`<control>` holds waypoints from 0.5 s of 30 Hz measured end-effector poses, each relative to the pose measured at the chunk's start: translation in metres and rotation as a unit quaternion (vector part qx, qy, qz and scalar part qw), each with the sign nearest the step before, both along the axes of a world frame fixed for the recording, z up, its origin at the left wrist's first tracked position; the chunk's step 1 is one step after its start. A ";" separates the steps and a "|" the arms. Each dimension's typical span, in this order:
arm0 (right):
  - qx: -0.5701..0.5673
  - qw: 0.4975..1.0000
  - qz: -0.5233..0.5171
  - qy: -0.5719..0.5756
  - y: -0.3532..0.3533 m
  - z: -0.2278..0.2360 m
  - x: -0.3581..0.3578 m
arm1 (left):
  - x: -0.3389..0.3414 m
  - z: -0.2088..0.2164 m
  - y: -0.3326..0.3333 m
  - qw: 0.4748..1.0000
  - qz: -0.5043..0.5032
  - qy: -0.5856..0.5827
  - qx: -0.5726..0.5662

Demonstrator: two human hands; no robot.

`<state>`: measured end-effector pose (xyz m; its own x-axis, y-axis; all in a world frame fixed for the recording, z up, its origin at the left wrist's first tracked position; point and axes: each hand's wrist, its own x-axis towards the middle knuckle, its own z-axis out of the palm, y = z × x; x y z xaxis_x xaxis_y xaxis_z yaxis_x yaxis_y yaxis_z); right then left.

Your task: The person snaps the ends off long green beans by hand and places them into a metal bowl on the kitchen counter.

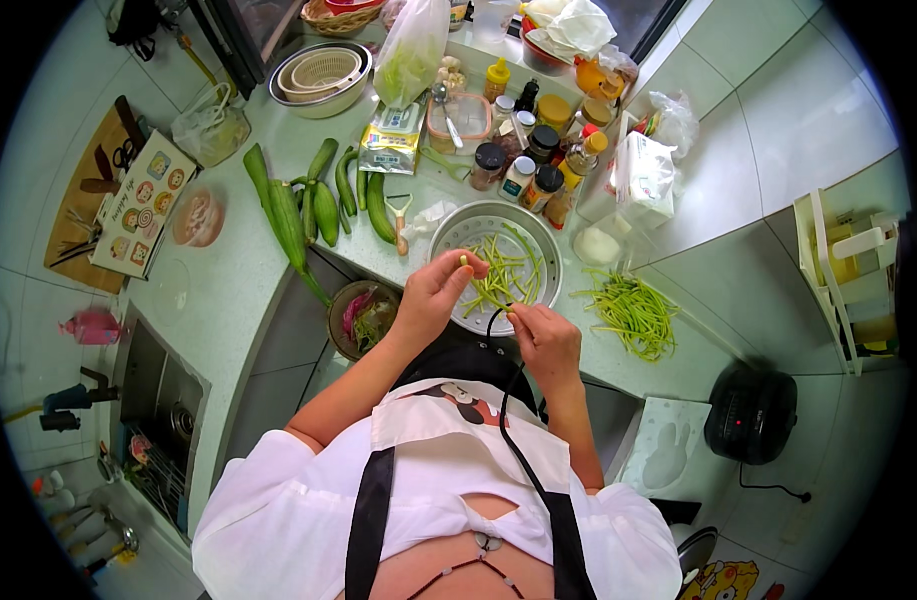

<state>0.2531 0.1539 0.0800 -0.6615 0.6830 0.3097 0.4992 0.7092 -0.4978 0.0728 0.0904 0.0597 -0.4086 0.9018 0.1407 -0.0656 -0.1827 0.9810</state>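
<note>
My left hand [440, 292] is closed in a pinch, with the pale end of a thin green stem [464, 260] showing between thumb and forefinger. Opposite it, my right hand [548, 342] is also pinched closed; whatever its fingertips hold is too small to make out. Both hands are over the near part of a round metal basin with a perforated bottom [551, 262]. Short green stem pieces [513, 262] lie scattered in it. To the right, a heap of longer green stems [633, 316] rests on the counter.
A bin [340, 340] with scraps hangs below the counter edge. Left of the basin lie a peeler [401, 222], cucumbers [325, 212] and a long green gourd [286, 222]. Sauce bottles and jars [543, 145] crowd behind. The sink [158, 380] is at left, a black cooker [750, 414] at right.
</note>
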 end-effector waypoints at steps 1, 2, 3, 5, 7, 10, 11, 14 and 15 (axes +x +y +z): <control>-0.002 1.000 -0.004 -0.001 0.001 0.001 0.001 | 0.001 0.000 0.001 1.000 0.004 0.005 -0.006; -0.002 1.000 -0.004 -0.001 0.001 0.001 0.002 | 0.001 0.000 0.002 1.000 0.005 0.015 -0.013; -0.003 1.000 -0.004 0.000 0.002 0.002 0.003 | 0.000 0.000 0.002 0.999 0.005 0.025 -0.021; -0.004 1.000 -0.004 0.011 0.002 0.002 0.002 | -0.003 -0.001 0.001 0.999 -0.002 0.021 -0.030; -0.008 0.999 -0.005 0.035 0.003 -0.005 0.003 | -0.007 -0.005 0.000 0.999 -0.018 0.000 -0.039; -0.079 0.994 -0.009 0.070 0.004 -0.008 0.003 | -0.008 0.000 0.001 1.000 -0.017 0.014 -0.021; -0.095 0.993 -0.006 0.073 0.004 -0.008 0.003 | -0.007 0.001 0.001 1.000 -0.012 0.011 -0.019; -0.132 0.988 0.002 0.081 0.005 -0.009 0.003 | -0.004 0.002 0.002 1.000 0.001 0.005 -0.010; -0.137 0.987 0.004 0.081 0.006 -0.009 0.003 | -0.004 0.002 0.002 1.000 0.005 0.005 -0.006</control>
